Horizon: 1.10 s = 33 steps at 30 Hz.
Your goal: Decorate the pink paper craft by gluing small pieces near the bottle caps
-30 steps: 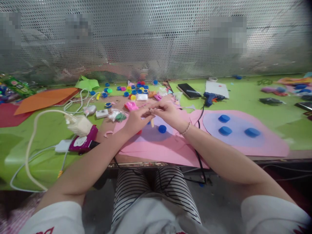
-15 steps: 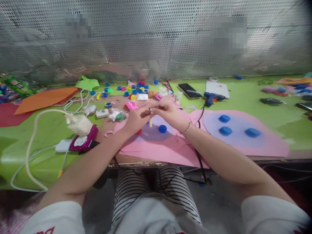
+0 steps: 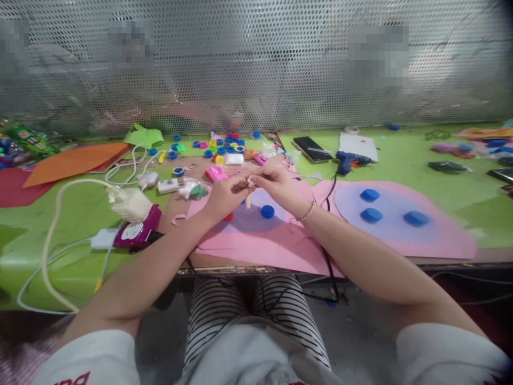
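Through the head view, I watch the person's left hand (image 3: 226,195) and right hand (image 3: 278,187) meet, each grip pinched together on a small whitish piece (image 3: 250,182), too blurred to name its material, above a lilac paper oval (image 3: 256,223) on a pink paper sheet (image 3: 264,250). A round blue plastic cap (image 3: 267,212) sits on the oval; a navy-blue glue gun (image 3: 344,164) lies farther back on the green tabletop (image 3: 404,168).

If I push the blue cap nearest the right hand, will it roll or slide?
More likely slide: the blue cap appears to lie on its flat face. Its squat shape makes tipping unlikely. The purple paper under it looks smooth, so it may move easily unless stuck, which I can't tell.
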### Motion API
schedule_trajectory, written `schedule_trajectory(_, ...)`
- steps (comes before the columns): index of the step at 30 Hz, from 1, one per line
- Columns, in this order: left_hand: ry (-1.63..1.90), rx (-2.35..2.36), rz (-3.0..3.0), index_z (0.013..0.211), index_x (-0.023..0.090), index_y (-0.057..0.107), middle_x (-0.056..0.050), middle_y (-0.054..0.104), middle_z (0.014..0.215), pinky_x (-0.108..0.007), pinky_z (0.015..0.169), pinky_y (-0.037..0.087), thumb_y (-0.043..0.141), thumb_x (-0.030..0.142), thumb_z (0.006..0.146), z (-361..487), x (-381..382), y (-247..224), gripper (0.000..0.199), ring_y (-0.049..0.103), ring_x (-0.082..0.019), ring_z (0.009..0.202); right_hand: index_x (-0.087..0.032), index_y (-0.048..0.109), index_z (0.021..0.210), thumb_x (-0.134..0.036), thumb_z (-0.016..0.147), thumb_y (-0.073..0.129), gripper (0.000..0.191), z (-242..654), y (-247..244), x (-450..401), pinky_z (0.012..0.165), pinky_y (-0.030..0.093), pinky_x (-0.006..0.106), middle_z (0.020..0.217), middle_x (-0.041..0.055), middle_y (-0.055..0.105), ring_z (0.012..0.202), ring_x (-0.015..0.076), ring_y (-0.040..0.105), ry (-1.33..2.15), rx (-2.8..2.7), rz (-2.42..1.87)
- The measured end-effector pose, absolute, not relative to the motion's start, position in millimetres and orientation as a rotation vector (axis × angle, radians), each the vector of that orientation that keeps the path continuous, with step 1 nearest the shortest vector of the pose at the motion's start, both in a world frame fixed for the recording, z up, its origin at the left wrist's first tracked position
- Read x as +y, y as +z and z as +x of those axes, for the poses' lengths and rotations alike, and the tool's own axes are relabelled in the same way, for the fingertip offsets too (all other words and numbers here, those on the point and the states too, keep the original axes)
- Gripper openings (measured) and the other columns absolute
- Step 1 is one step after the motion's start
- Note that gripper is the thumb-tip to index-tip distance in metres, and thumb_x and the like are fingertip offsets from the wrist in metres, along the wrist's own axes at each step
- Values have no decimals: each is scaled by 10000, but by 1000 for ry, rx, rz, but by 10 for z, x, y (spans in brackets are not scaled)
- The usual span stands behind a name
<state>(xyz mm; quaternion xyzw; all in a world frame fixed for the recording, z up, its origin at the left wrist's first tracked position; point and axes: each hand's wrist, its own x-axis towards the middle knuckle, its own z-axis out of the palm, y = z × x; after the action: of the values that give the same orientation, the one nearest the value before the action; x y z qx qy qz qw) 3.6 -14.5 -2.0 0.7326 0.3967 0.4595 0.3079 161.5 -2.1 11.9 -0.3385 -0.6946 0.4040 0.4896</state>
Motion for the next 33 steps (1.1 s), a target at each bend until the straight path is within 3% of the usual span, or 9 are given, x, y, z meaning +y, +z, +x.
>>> schedule_trajectory(23, 1309, 1089, 2112, 862, 132, 668, -53, 698, 738, -259, 653, 526, 616, 253, 735, 42, -169, -26, 183, 639, -134, 654, -151, 652, 764, -249, 746, 604, 111, 1612, 119, -49, 635, 485, 258, 772, 29, 658, 684, 105, 588, 878, -1736, -802)
schedule_trajectory(33, 1498, 1132, 2402, 810, 146, 659, -50, 692, 728, -259, 657, 508, 610, 207, 736, 56, -244, 14, 107, 632, -134, 647, -164, 671, 767, -185, 744, 586, 91, 1576, 180, -179, 597, 488, 243, 784, 40, 673, 697, 115, 602, 488, -1828, -810)
